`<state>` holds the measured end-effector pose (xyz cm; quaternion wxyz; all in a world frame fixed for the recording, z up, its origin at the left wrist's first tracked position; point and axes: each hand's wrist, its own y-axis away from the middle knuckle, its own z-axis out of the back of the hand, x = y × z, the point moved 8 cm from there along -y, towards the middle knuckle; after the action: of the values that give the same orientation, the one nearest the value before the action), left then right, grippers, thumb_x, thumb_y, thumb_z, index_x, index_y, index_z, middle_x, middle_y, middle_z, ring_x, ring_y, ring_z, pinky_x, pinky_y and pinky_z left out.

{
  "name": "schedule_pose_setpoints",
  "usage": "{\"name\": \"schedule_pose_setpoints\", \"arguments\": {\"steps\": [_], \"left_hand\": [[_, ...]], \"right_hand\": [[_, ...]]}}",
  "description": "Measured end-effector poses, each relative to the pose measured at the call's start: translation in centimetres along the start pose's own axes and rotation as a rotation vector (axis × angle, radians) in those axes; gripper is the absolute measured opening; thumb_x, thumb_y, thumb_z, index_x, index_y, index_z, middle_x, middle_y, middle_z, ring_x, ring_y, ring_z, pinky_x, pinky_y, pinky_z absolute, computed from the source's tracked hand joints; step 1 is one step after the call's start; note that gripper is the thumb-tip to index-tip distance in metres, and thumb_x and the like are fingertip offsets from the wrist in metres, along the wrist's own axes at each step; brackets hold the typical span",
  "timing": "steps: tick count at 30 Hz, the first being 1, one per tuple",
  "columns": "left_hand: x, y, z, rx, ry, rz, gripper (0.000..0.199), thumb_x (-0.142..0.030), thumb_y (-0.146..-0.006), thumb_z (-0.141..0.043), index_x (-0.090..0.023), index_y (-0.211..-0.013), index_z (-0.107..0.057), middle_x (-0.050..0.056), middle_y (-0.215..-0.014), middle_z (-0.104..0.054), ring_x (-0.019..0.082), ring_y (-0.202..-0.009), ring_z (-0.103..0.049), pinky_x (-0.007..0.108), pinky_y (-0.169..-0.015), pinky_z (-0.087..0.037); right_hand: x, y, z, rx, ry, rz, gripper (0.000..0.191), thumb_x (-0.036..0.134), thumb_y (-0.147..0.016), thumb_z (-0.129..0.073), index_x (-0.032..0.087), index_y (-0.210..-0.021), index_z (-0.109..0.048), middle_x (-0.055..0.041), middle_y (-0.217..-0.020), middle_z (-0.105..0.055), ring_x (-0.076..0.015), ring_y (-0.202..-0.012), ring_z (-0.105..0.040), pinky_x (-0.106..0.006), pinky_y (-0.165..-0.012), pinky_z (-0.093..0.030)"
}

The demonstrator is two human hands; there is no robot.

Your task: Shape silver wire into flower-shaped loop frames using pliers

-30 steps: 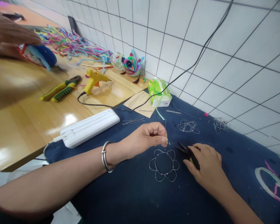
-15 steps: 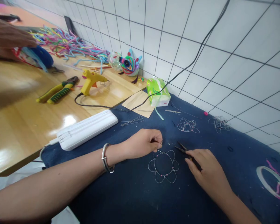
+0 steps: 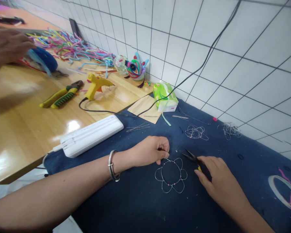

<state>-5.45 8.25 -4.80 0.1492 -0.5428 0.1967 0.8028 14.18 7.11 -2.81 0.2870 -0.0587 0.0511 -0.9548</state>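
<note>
Wire flower (image 3: 168,184): lying on the dark cloth (image 3: 135,210) between the two hands, nearest the left; I count about six petal loops around a ring dotted with pink beads (image 3: 174,183).
Left hand (image 3: 150,150): thumb and fingers pinched at the upper left petal, apparently gripping its wire, though the knuckles hide the exact contact from me.
Right hand (image 3: 217,173): wrapped around the small pliers (image 3: 193,157), tips parted and pointing up and left, just beside the flower and not touching it.
Petals done: by my judgement the outline is nearly whole, with loops on every side I can see.
Petals left: the upper left loop is partly covered, so I can't tell whether its joint is finished; any tightening or trimming I'd be guessing at.
Other wire: a second beaded wire shape (image 3: 196,132) lies beyond the pliers, a loose tangle (image 3: 230,130) to its right, and straight wires (image 3: 138,127) near the white power bank (image 3: 92,136).
Change in the pinch: a second ago I saw the left fingers above the ring's top with a thin wire standing up; now they sit lower and further left, over the petal.
Change in the pliers: little; they remain in the right hand, tips apart.
</note>
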Motion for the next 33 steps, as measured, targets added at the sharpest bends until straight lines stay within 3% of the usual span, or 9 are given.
{"name": "schedule_pose_setpoints", "arguments": {"steps": [11,18,25,29,33], "left_hand": [[0.1,-0.2,-0.1,-0.040,-0.012,0.016,0.008,-0.025,-0.076,-0.051,-0.017,-0.075,-0.050,-0.005,-0.061,-0.051,0.007,-0.048,-0.054,0.018,-0.047,-0.037],[0.1,-0.1,-0.1,-0.051,0.015,0.021,0.009,-0.026,-0.076,-0.051,-0.016,-0.077,-0.050,-0.005,-0.060,-0.050,0.006,-0.044,-0.051,0.018,-0.045,-0.034],[0.0,-0.2,-0.2,-0.054,0.050,0.016,0.009,-0.026,-0.076,-0.051,-0.016,-0.077,-0.050,-0.005,-0.060,-0.050,0.005,-0.044,-0.051,0.018,-0.045,-0.034],[0.0,-0.2,-0.1,-0.063,0.071,0.025,0.010,-0.026,-0.076,-0.052,-0.016,-0.077,-0.049,-0.005,-0.060,-0.050,0.005,-0.044,-0.050,0.018,-0.045,-0.034],[0.0,-0.3,-0.1,-0.068,0.082,0.030,0.010,-0.026,-0.075,-0.053,-0.016,-0.077,-0.049,-0.006,-0.059,-0.050,0.005,-0.044,-0.050,0.018,-0.045,-0.033]], "right_hand": [[-0.6,0.9,0.5,0.084,0.168,-0.008,0.052,0.046,-0.075,-0.053,0.021,-0.120,-0.048,-0.0117,-0.102,-0.056,-0.0265,-0.087,-0.054,-0.037,-0.063,-0.050],[-0.4,1.1,-0.1,0.061,0.209,0.006,0.047,0.038,-0.078,-0.049,0.018,-0.120,-0.047,-0.0136,-0.102,-0.055,-0.0270,-0.088,-0.052,-0.038,-0.065,-0.050],[-0.2,0.9,0.1,-0.036,0.183,0.028,0.044,0.033,-0.076,-0.048,0.014,-0.116,-0.050,-0.0156,-0.106,-0.049,-0.0314,-0.103,-0.045,-0.047,-0.084,-0.042],[-0.8,0.6,-0.1,-0.024,0.199,0.030,0.043,0.034,-0.077,-0.048,0.016,-0.116,-0.052,-0.0151,-0.115,-0.047,-0.0314,-0.106,-0.043,-0.046,-0.085,-0.041],[-1.2,0.3,-0.6,-0.003,0.244,0.085,0.043,0.034,-0.079,-0.046,0.014,-0.117,-0.051,-0.0143,-0.105,-0.052,-0.0288,-0.098,-0.048,-0.044,-0.079,-0.043]]}}
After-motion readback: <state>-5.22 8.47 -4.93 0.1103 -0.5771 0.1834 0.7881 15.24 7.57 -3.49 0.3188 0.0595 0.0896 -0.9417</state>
